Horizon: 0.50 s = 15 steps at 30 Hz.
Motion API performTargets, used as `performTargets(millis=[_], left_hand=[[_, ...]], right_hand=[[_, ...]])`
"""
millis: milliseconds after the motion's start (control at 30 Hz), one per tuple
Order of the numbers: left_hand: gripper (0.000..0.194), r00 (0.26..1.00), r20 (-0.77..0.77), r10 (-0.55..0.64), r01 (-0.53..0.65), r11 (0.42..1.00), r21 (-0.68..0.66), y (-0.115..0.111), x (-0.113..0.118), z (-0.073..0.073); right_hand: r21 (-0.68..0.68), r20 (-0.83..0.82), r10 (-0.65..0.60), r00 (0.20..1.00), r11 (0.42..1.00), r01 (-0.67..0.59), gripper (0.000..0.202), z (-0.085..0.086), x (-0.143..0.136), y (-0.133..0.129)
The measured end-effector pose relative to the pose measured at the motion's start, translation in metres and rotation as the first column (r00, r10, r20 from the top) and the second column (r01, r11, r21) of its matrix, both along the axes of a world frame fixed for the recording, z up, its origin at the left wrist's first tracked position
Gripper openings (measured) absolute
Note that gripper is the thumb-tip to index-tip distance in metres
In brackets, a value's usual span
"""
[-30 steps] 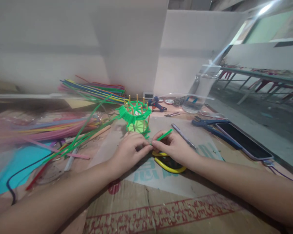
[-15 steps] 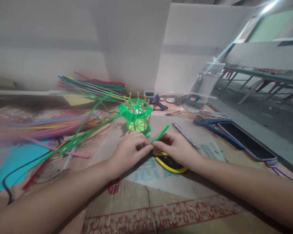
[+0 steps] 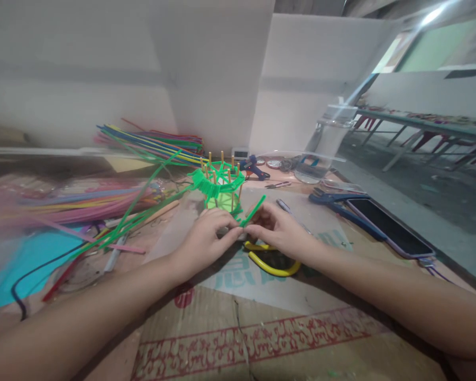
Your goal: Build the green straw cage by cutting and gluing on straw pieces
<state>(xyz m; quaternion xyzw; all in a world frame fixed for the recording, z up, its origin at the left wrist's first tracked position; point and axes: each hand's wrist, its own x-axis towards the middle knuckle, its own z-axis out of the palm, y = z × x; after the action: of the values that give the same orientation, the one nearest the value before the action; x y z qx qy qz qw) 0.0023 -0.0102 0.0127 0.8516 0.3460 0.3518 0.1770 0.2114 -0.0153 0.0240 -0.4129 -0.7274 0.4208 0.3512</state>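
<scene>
Both hands are meeting mid-tabletop — left hand and right hand pinching a green strip just before the small green basket. Keeping the strip taut and flat — no twisting — should be helping the weave.

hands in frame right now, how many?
2. The left hand and the right hand meet at the table's middle, both pinching a short green strip in front of the green woven basket. No other person's hands show.

Both forearms are bare to the frame's edge, and neither wrist nor finger carries jewellery.
</scene>
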Motion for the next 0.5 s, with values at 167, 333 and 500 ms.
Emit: performTargets(millis=[167, 333, 500], left_hand=[[0.023, 1.000, 0.029, 0.003, -0.001, 0.997, -0.080, 0.000, -0.005, 0.020], [0.024, 0.998, 0.029, 0.059, -0.056, 0.993, -0.107, -0.001, -0.010, 0.037], [0.027, 0.997, 0.029, 0.078, -0.075, 0.992, -0.098, -0.006, -0.014, 0.052]], right_hand=[[0.194, 0.577, 0.070, 0.814, 0.956, -0.221, 0.022, 0.028, 0.022, -0.013], [0.277, 0.742, -0.001, 0.670, 0.911, -0.306, 0.044, 0.025, 0.030, -0.021], [0.189, 0.738, 0.055, 0.672, 0.940, -0.284, 0.071, 0.018, 0.021, -0.015]])
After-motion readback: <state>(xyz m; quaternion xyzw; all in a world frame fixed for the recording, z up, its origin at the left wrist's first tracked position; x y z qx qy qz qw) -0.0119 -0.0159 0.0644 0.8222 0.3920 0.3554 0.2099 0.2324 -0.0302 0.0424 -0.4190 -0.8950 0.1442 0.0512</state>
